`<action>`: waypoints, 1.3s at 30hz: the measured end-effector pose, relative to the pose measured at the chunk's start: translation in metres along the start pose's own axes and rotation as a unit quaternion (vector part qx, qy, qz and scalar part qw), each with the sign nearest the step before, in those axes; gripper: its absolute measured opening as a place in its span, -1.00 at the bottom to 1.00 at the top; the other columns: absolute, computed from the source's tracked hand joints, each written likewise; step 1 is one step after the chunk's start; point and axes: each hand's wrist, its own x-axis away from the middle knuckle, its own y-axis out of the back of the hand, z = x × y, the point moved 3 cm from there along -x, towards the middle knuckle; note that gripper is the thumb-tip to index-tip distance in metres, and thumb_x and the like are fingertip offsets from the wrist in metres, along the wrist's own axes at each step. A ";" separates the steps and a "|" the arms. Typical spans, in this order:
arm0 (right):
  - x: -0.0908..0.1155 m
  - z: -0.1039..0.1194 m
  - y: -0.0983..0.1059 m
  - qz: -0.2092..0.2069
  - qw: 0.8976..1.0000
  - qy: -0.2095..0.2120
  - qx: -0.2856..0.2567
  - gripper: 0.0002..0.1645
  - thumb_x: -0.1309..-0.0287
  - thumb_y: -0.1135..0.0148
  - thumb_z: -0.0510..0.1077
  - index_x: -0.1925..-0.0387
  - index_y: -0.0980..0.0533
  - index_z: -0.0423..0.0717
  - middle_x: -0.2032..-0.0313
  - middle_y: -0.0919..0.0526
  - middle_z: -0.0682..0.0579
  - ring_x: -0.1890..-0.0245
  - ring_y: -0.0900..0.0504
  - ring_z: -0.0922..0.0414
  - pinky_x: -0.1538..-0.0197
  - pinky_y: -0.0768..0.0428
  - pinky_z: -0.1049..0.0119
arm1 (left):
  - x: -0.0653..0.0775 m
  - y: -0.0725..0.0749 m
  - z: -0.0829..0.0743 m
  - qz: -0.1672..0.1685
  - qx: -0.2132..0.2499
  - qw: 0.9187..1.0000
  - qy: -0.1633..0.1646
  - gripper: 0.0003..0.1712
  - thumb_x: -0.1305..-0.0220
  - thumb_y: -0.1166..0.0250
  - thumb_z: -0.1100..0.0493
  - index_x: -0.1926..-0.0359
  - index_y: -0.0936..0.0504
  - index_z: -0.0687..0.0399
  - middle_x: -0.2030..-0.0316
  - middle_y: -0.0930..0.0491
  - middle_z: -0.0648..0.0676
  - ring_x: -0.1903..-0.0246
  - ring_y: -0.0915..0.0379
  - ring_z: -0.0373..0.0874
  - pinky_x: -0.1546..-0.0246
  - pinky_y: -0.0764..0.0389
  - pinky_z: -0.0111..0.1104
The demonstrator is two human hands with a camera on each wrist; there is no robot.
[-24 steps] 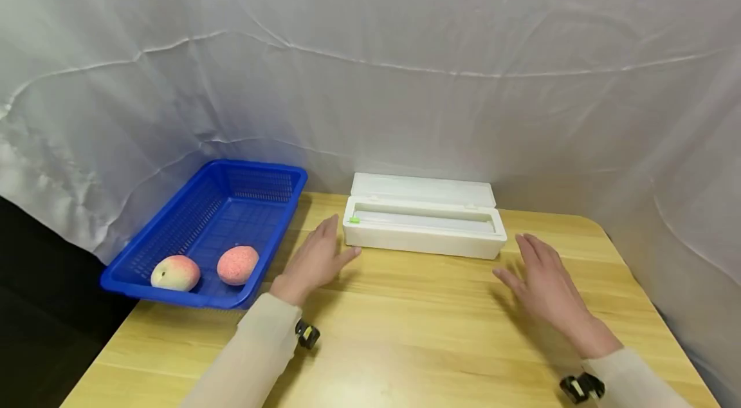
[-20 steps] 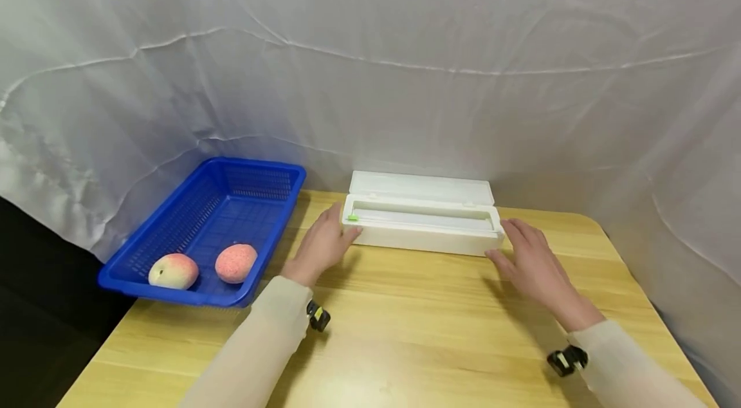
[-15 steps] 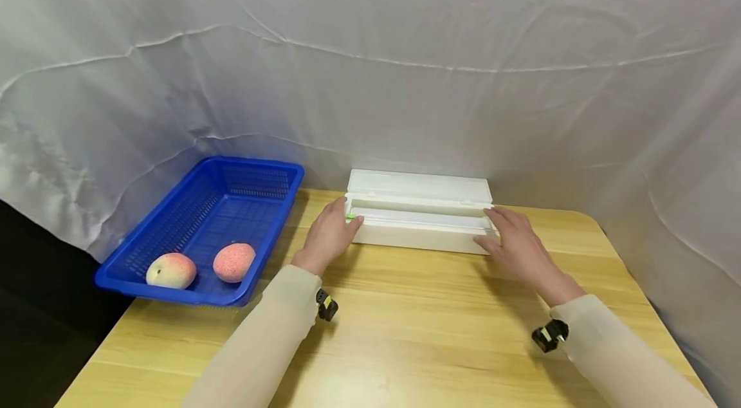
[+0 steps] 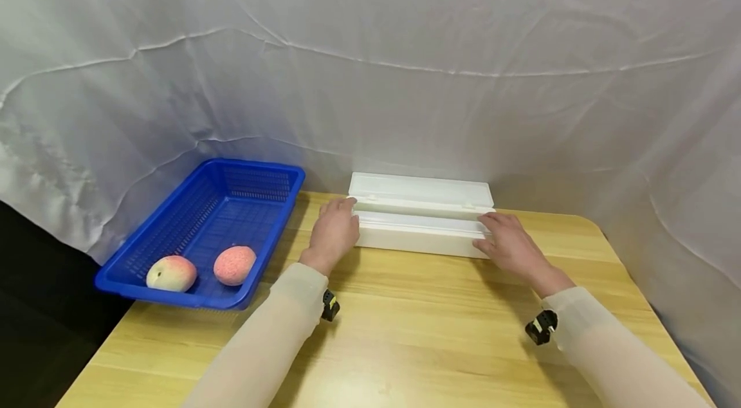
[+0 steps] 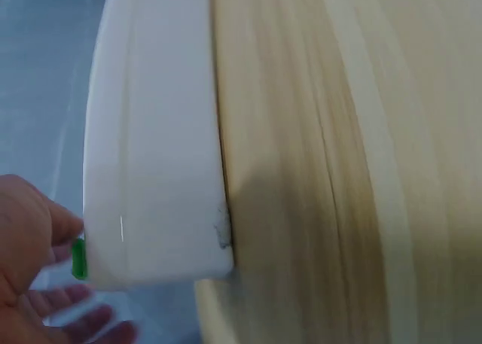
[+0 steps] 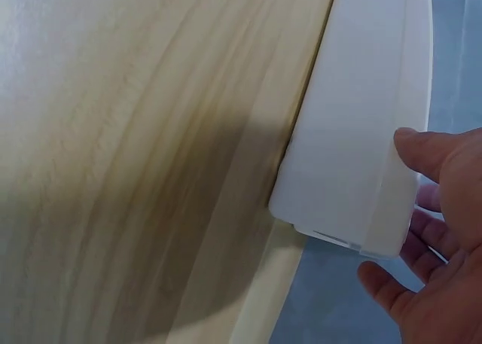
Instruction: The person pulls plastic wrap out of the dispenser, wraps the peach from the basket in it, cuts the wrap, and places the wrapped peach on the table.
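A long white cling film dispenser (image 4: 417,240) lies at the table's back edge, its lid (image 4: 420,188) folded back against the curtain. A pale roll lies along its open trough. My left hand (image 4: 336,231) holds its left end, covering the small green slider (image 5: 79,259) in the head view. In the left wrist view, the thumb is at the box's edge beside that slider, fingers past the end. My right hand (image 4: 509,246) holds the right end. In the right wrist view, the thumb lies on the box's edge and the fingers reach behind its end.
On the left a blue plastic basket (image 4: 273,249) holds two peach-like fruits, one pale and pink (image 4: 172,273), one pink and rough-skinned (image 4: 234,265). A grey curtain (image 4: 417,92) hangs behind the wooden table (image 4: 399,331).
My left hand has moved right and forward over the dispenser's left end, hiding the green slider. My right hand has moved left from beside the dispenser onto its right end.
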 end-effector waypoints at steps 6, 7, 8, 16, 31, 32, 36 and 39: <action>-0.003 0.000 0.000 0.005 1.000 -0.001 0.015 -0.30 -0.43 -0.33 -0.06 -0.42 -0.40 -0.37 -0.38 -0.43 -0.43 -0.39 -0.30 -0.43 -0.42 -0.33 -0.36 | 0.002 -0.003 -0.015 0.035 -0.112 0.987 -0.111 -0.49 -0.60 -0.12 -0.15 -0.38 -0.59 -0.08 -0.36 -0.57 0.04 -0.38 -0.31 0.14 -0.27 -0.35 0.02; -0.004 0.000 0.000 0.006 1.000 -0.001 0.016 -0.31 -0.43 -0.34 -0.06 -0.40 -0.41 -0.37 -0.37 -0.44 -0.43 -0.38 -0.30 -0.42 -0.42 -0.33 -0.36 | 0.002 -0.005 -0.016 0.047 -0.122 0.985 -0.115 -0.45 -0.60 -0.10 -0.21 -0.40 -0.57 -0.10 -0.38 -0.55 0.02 -0.41 -0.28 0.13 -0.27 -0.31 0.02; -0.004 0.000 0.000 0.006 1.000 -0.002 0.017 -0.31 -0.42 -0.34 -0.05 -0.39 -0.42 -0.38 -0.37 -0.45 -0.42 -0.38 -0.31 -0.41 -0.42 -0.33 -0.36 | 0.002 -0.006 -0.016 0.060 -0.132 0.983 -0.115 -0.41 -0.59 -0.07 -0.27 -0.42 -0.55 -0.12 -0.40 -0.54 -0.01 -0.43 -0.25 0.12 -0.27 -0.29 0.02; -0.005 -0.003 0.001 0.017 1.000 -0.005 0.006 -0.28 -0.42 -0.33 -0.02 -0.39 -0.41 -0.41 -0.38 -0.44 -0.43 -0.41 -0.27 -0.43 -0.44 -0.28 -0.38 | -0.004 -0.007 -0.017 0.104 -0.139 0.981 -0.089 -0.27 -0.63 0.21 -0.41 -0.48 -0.49 -0.16 -0.47 -0.47 0.00 -0.58 -0.08 0.14 -0.47 -0.08 0.23; -0.026 -0.012 0.012 0.007 1.000 -0.020 -0.019 -0.48 -0.48 -0.23 -0.15 -0.31 -0.51 -0.38 -0.21 -0.57 -0.46 -0.15 -0.57 -0.39 -0.21 -0.51 -0.38 | -0.032 0.005 -0.021 0.174 -0.114 0.977 -0.041 -0.35 -0.71 0.35 -0.15 -0.47 -0.51 -0.15 -0.46 -0.49 -0.02 -0.55 -0.12 0.10 -0.44 -0.06 0.20; -0.028 -0.013 0.011 0.007 1.000 -0.021 -0.014 -0.50 -0.48 -0.24 -0.14 -0.29 -0.53 -0.36 -0.19 -0.59 -0.45 -0.16 -0.56 -0.39 -0.22 -0.50 -0.38 | -0.033 0.006 -0.021 0.178 -0.110 0.977 -0.040 -0.35 -0.70 0.35 -0.15 -0.46 -0.52 -0.15 -0.46 -0.49 -0.02 -0.55 -0.12 0.09 -0.43 -0.06 0.19; -0.034 -0.013 0.009 -0.002 1.000 -0.024 -0.008 -0.62 -0.46 -0.26 -0.14 -0.16 -0.64 -0.29 -0.07 -0.69 -0.34 -0.10 -0.61 -0.32 -0.19 -0.53 -0.34 | -0.038 0.008 -0.018 0.199 -0.089 0.975 -0.035 -0.34 -0.69 0.36 -0.14 -0.48 -0.49 -0.14 -0.48 -0.46 -0.02 -0.54 -0.11 0.08 -0.42 -0.08 0.20; -0.038 -0.012 0.009 -0.028 0.999 -0.020 -0.002 -0.73 -0.46 -0.26 -0.17 0.00 -0.71 -0.27 0.07 -0.74 -0.26 0.04 -0.67 -0.24 -0.10 -0.61 -0.26 | -0.042 0.010 -0.013 0.209 -0.052 0.976 -0.028 -0.34 -0.68 0.34 -0.13 -0.52 -0.46 -0.10 -0.50 -0.43 0.01 -0.57 -0.06 0.10 -0.48 -0.01 0.28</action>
